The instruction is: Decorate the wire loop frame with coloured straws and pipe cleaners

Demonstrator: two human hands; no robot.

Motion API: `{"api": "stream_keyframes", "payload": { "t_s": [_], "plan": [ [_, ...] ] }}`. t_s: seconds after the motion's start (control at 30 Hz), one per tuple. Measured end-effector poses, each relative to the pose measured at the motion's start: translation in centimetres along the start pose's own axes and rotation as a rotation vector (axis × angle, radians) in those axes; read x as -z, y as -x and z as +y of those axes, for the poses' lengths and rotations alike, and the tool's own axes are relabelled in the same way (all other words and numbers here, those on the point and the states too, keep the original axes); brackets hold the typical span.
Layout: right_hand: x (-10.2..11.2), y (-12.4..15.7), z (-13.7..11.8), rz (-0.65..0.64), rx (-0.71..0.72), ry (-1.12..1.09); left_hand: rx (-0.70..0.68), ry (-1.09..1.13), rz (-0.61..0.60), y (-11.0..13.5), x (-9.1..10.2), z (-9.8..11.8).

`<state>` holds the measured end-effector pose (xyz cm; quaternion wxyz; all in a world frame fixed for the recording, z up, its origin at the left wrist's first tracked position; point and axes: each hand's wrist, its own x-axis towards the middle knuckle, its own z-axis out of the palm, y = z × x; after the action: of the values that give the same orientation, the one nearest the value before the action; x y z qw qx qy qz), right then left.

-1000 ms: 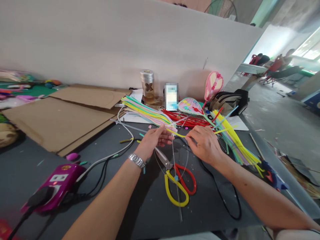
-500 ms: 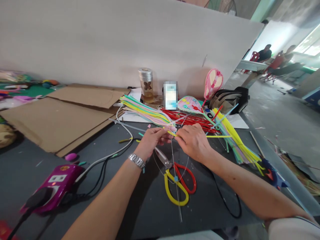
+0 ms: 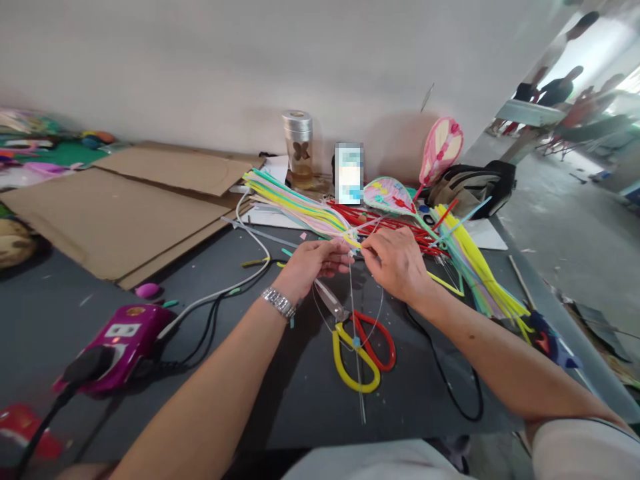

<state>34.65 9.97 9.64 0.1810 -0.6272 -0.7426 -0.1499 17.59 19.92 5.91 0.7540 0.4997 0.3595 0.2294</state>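
My left hand [image 3: 320, 260], a metal watch at its wrist, pinches the top of a thin wire frame [image 3: 351, 293] with a small blue knot low on it. One end of a yellow pipe cleaner [image 3: 447, 283] shows at those fingertips. My right hand [image 3: 395, 260] is closed on the same pipe cleaner, whose bent tail comes out on the right beyond that hand. Beneath the frame lie scissors [image 3: 345, 319] with one yellow and one red handle. Just behind my hands is a bundle of pastel pipe cleaners [image 3: 295, 207].
Red pipe cleaners [image 3: 400, 227], a second pastel bundle [image 3: 473, 267] and two decorated fans [image 3: 393, 197] lie beyond. A phone [image 3: 349, 173] and a jar [image 3: 299, 150] stand against the wall. Cardboard [image 3: 115, 223], a purple power socket [image 3: 117, 343] and cables are left; a bag [image 3: 473, 187] is right.
The view has tilted down slightly. My right hand has moved a little away from my left, and the yellow pipe cleaner's tail, straight before, now bends downward at the right.
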Motion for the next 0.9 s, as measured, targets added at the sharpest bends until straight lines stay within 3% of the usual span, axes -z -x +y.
{"api": "stream_keyframes", "payload": {
  "t_s": [0.33,0.63,0.9],
  "plan": [
    [0.6,0.7,-0.6,-0.038,-0.025,-0.147,-0.023,-0.012,-0.006,0.1,0.0,0.1],
    [1.1,-0.7,0.4,-0.155,-0.294,-0.566,-0.021,-0.071,-0.017,0.2,-0.1,0.4],
    [1.1,-1.8,1.1,-0.212,-0.389,-0.589,-0.029,-0.092,-0.015,-0.1,0.2,0.0]
  ]
}}
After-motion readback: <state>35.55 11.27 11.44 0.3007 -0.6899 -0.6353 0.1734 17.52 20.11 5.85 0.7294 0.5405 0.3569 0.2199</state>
